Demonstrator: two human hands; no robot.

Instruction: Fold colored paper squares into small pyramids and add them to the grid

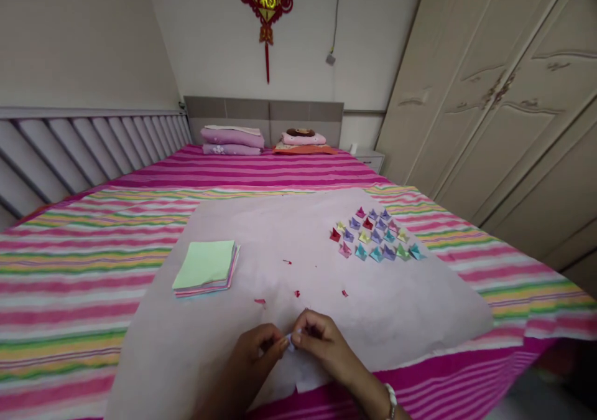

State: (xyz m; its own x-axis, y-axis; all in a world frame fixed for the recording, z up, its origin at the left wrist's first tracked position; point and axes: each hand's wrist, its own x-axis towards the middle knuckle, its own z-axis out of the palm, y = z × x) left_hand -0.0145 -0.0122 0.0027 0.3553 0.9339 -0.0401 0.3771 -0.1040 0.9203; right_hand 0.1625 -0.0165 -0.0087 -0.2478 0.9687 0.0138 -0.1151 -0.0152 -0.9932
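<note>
Striped bed (79,252), pale sheet (252,221), two hands pinching a scrap-sized lilac paper (290,343).
Woven-looking cloth in pink, white, green and yellow bands lies under the smooth, matt sheet, which is lightly creased at its near edge; on it, at left, sits a squared stack (205,264) of flat papers, pale green on top, and at far right a cluster of crisp, pointed folded shapes (376,254). At the near edge, the left hand (261,347) and right hand (324,340) each close thumb and forefinger on the lilac paper, held between them; its exact form is mostly hidden. It should be nearly weightless, stiff along creases, easily crushed or torn, so best taken lightly by its edges. Tiny red bits (260,302) lie beyond.
</note>
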